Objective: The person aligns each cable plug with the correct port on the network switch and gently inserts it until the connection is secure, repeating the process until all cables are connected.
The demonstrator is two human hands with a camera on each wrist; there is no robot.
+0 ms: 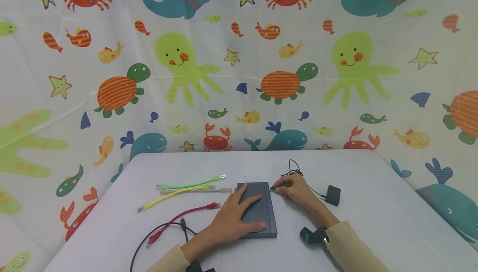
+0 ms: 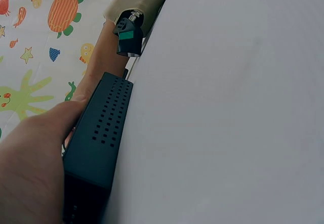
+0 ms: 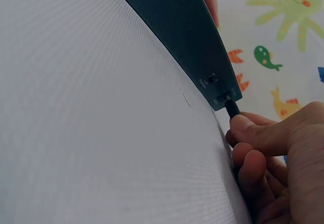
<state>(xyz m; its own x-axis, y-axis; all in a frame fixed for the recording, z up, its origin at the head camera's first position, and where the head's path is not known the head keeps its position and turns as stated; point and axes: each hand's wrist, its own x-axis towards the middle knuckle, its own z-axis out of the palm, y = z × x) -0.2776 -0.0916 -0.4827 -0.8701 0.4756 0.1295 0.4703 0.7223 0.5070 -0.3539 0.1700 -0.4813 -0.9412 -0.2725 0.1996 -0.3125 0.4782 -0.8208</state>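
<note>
A flat dark grey network switch (image 1: 264,210) lies on the table before me. My left hand (image 1: 232,219) rests on its top with the fingers spread; in the left wrist view the thumb lies along the edge above the vented side (image 2: 106,118). At the switch's far right corner my right hand (image 1: 296,190) pinches a black power plug (image 3: 232,108) between thumb and fingers. In the right wrist view the plug's tip is right at a socket in the side. From this hand a thin cord runs to a black power adapter (image 1: 332,195).
Left of the switch lie green (image 1: 198,182), yellow (image 1: 168,197), grey (image 1: 220,190) and red (image 1: 183,214) network cables. A black cable (image 1: 143,241) curves near the left forearm. Loops of thin cord (image 1: 293,170) lie behind the right hand. A patterned curtain (image 1: 239,98) hangs beyond the table.
</note>
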